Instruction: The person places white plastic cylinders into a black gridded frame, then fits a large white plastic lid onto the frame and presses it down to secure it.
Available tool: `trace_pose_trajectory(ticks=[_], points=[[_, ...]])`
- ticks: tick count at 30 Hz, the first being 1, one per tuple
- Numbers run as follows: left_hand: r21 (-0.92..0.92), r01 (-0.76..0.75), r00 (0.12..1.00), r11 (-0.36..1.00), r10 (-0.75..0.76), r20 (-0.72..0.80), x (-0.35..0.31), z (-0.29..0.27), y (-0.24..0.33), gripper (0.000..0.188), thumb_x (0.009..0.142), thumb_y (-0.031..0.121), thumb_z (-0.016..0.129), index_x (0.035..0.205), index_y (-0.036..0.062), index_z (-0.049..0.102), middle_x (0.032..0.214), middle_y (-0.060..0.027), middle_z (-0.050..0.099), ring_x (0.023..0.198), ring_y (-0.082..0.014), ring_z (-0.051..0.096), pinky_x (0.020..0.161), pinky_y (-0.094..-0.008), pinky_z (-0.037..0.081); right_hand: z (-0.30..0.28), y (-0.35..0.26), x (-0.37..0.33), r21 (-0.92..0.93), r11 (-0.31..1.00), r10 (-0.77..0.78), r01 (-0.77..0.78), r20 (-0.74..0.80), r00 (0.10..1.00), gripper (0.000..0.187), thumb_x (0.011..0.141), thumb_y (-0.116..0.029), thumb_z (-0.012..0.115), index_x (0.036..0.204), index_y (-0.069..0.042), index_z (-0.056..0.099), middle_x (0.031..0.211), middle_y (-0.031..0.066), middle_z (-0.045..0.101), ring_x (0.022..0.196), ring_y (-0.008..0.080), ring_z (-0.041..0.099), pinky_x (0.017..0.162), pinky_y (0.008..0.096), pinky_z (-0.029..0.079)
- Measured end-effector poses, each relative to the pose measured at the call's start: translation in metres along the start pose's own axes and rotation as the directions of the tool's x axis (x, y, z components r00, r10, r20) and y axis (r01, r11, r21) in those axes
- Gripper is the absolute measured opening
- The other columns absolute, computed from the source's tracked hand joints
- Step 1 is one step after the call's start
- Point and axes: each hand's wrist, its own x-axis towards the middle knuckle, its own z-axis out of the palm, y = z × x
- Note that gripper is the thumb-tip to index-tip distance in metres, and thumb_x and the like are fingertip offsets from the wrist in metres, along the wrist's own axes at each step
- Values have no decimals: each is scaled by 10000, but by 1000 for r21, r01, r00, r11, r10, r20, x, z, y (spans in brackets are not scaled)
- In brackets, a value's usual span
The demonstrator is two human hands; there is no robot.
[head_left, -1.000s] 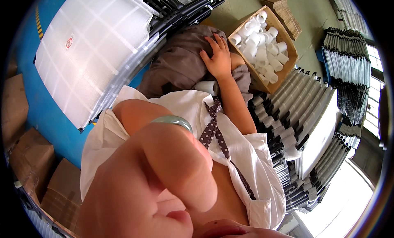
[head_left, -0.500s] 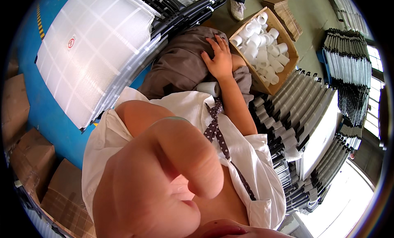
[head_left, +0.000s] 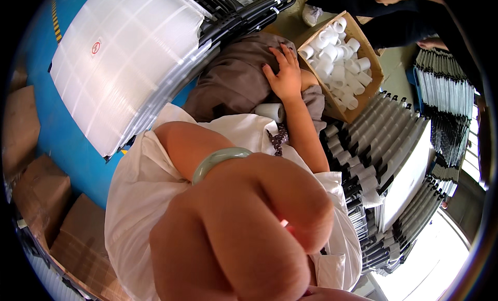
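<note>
My left hand [head_left: 249, 223], with a pale green bangle [head_left: 218, 161] on its wrist, is raised very close to the camera. Its fingers are curled in. Their tips are mostly hidden, and I cannot make out what they hold, if anything. My right hand [head_left: 285, 78] lies flat on my leg, fingers spread, on brown-grey cloth [head_left: 233, 75]. Nothing is in it. On my lap, beside the right forearm, rests a short whitish tube [head_left: 271, 112]. Partly hidden behind the left hand is a dark polka-dot tie [head_left: 278, 137] over my white shirt.
A cardboard box [head_left: 363, 104] of white cylindrical pieces stands beyond my right hand. Black-framed translucent panels [head_left: 129, 57] are stacked at left over blue flooring. More framed stacks [head_left: 378, 140] stand at right. Brown cartons [head_left: 41, 197] sit lower left. Another person's dark-trousered leg [head_left: 353, 2] is behind the box.
My left hand has moved rightward and turned, so its back and the bangle now show. A person in dark trousers has come in at upper right. My right hand stays on my leg.
</note>
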Motion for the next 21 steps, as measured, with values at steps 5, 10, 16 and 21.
trace_pose_trajectory(ticks=[5, 10, 16, 21], points=[[-63, 25, 998, 998, -21, 63, -3, -2, -8, 242, 789, 168, 587, 566, 142, 496, 624, 59, 474, 540, -45, 426, 474, -204, 306, -1, 2, -1, -7, 1000, 9, -9, 13, 1000, 458, 719, -264, 674, 1150, -147, 575, 1296, 162, 468, 1222, 379, 391, 1013, 430, 326], [-72, 34, 995, 997, -27, 101, -4, 2, -12, 239, 787, 165, 589, 568, 140, 496, 624, 56, 474, 541, -47, 425, 476, -205, 306, -1, 2, 0, -11, 1000, -11, 11, 19, 1000, 459, 721, -258, 673, 1152, -136, 570, 1291, 170, 468, 1217, 379, 394, 1015, 427, 326], [-105, 51, 990, 993, -37, 134, -5, 2, -16, 235, 785, 161, 591, 571, 137, 496, 625, 54, 473, 542, -49, 424, 480, -207, 306, -2, 1, -1, -39, 999, -10, 11, 15, 1000, 462, 716, -252, 681, 1148, -127, 573, 1289, 174, 468, 1209, 383, 399, 1006, 429, 337], [-120, 59, 987, 991, -40, 155, -3, 3, -19, 232, 783, 158, 593, 573, 135, 496, 626, 51, 473, 543, -51, 423, 483, -209, 305, 0, 1, 0, -29, 999, -25, 25, 9, 1000, 457, 712, -242, 682, 1141, -124, 579, 1280, 180, 473, 1203, 388, 403, 1000, 429, 344]])
